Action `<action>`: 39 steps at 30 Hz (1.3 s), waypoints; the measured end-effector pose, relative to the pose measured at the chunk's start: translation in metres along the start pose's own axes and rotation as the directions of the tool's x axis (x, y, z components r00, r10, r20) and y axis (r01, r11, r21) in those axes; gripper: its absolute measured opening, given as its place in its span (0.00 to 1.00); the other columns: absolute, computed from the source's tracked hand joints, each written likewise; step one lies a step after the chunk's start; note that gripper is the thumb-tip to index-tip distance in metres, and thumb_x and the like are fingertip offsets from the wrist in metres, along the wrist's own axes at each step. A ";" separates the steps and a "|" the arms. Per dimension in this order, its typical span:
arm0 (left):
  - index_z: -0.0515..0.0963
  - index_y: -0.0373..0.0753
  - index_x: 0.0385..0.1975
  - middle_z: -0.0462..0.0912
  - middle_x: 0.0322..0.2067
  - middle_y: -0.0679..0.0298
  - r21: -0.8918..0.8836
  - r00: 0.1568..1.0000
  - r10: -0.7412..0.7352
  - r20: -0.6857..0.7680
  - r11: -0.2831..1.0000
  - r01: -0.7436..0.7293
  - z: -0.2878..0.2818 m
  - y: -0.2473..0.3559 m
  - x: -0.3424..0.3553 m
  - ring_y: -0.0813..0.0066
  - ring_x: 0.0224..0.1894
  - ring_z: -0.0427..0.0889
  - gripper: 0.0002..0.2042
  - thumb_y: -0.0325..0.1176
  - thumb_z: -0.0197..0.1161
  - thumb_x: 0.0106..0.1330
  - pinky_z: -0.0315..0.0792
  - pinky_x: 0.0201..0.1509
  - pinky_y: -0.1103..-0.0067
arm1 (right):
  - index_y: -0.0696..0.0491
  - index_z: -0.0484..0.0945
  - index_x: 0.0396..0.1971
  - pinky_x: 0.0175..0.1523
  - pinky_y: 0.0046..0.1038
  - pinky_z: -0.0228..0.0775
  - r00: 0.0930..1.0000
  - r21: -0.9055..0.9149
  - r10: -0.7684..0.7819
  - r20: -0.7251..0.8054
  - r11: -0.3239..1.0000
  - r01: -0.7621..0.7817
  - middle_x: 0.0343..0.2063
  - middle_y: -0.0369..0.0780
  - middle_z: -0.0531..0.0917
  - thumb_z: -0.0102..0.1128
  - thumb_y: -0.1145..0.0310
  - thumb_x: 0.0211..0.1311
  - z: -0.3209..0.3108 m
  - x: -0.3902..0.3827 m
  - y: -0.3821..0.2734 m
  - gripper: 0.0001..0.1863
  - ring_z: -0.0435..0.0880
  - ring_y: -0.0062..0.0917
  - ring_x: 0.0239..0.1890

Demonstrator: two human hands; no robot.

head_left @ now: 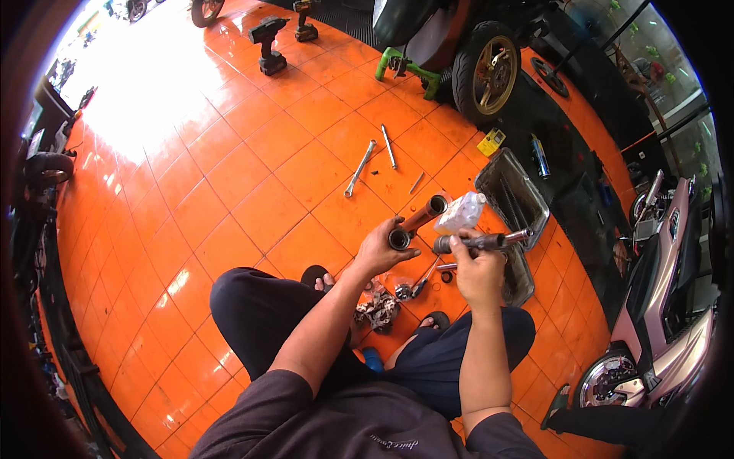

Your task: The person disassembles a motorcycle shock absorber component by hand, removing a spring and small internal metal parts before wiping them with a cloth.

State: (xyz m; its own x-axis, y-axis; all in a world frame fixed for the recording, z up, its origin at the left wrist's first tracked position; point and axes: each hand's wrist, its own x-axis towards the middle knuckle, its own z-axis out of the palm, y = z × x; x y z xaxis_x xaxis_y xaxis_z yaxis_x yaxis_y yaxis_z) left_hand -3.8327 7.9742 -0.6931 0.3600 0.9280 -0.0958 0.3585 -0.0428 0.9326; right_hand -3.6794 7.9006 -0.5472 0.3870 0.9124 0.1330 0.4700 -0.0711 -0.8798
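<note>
My left hand point(380, 248) is closed round a bronze-coloured metal tube point(418, 222). One open end of the tube faces me, and the other points away to the right. In my right hand point(480, 269) is a dark ribbed cylindrical part point(483, 242) with a shiny metal rod sticking out on its right. The two parts are side by side and appear apart. Just beyond them lies a clear plastic bottle point(460, 214). On the floor below my hands are a crumpled patterned rag point(378, 309) and some small metal parts, partly hidden.
A dark tray point(527, 180) sits right of the bottle, near a small yellow box point(491, 141). Farther off lie a wrench point(359, 170) and a thin rod point(388, 145). A motorcycle wheel point(487, 73), power drill point(267, 46) and parked pink scooter point(665, 298) stand around.
</note>
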 end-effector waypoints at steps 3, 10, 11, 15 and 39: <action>0.65 0.35 0.61 0.77 0.53 0.49 -0.017 0.998 -0.039 0.040 0.999 0.040 -0.005 0.010 0.000 0.60 0.57 0.77 0.44 0.47 0.79 0.44 0.72 0.59 0.70 | 0.59 0.81 0.38 0.42 0.29 0.74 0.969 -0.202 0.219 0.117 0.960 -0.193 0.28 0.45 0.85 0.63 0.66 0.58 0.019 -0.007 0.076 0.13 0.85 0.32 0.33; 0.57 0.36 0.67 0.69 0.59 0.45 0.042 0.998 -0.049 0.036 0.998 0.048 -0.006 -0.001 -0.001 0.57 0.61 0.72 0.52 0.47 0.80 0.42 0.68 0.63 0.69 | 0.57 0.81 0.44 0.49 0.32 0.72 0.844 -0.058 0.524 0.119 0.852 -0.521 0.39 0.49 0.84 0.62 0.64 0.58 0.106 -0.008 0.239 0.16 0.84 0.36 0.43; 0.55 0.36 0.68 0.67 0.61 0.45 0.047 0.997 -0.045 0.060 0.998 0.042 -0.004 0.001 -0.001 0.55 0.63 0.70 0.53 0.48 0.80 0.42 0.67 0.64 0.69 | 0.56 0.81 0.44 0.49 0.32 0.72 0.857 0.003 0.503 0.117 0.862 -0.507 0.40 0.49 0.84 0.63 0.64 0.58 0.113 -0.007 0.263 0.16 0.84 0.36 0.43; 0.50 0.36 0.70 0.57 0.66 0.42 0.262 0.984 -0.038 0.174 0.965 -0.009 -0.017 0.011 -0.007 0.49 0.68 0.60 0.58 0.50 0.80 0.39 0.59 0.70 0.66 | 0.51 0.82 0.44 0.47 0.33 0.73 0.865 -0.072 0.494 0.091 0.870 -0.489 0.36 0.47 0.85 0.63 0.60 0.58 0.129 -0.004 0.303 0.17 0.84 0.38 0.42; 0.75 0.32 0.54 0.78 0.52 0.50 0.587 0.946 -0.293 -0.141 0.744 0.318 -0.157 0.106 -0.046 0.56 0.57 0.76 0.25 0.39 0.65 0.58 0.68 0.60 0.66 | 0.52 0.82 0.42 0.56 0.39 0.72 0.459 -0.539 0.889 -0.016 0.379 -0.753 0.47 0.46 0.82 0.56 0.62 0.56 0.053 -0.070 0.298 0.16 0.80 0.42 0.52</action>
State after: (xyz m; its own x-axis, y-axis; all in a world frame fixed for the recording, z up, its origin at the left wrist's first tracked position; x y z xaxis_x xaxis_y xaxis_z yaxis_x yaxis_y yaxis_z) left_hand -3.9464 7.9849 -0.5348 0.1141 0.9422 -0.3152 0.8871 0.0461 0.4592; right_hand -3.6084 7.8372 -0.8423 0.6075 0.3489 -0.7136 0.3140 -0.9307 -0.1876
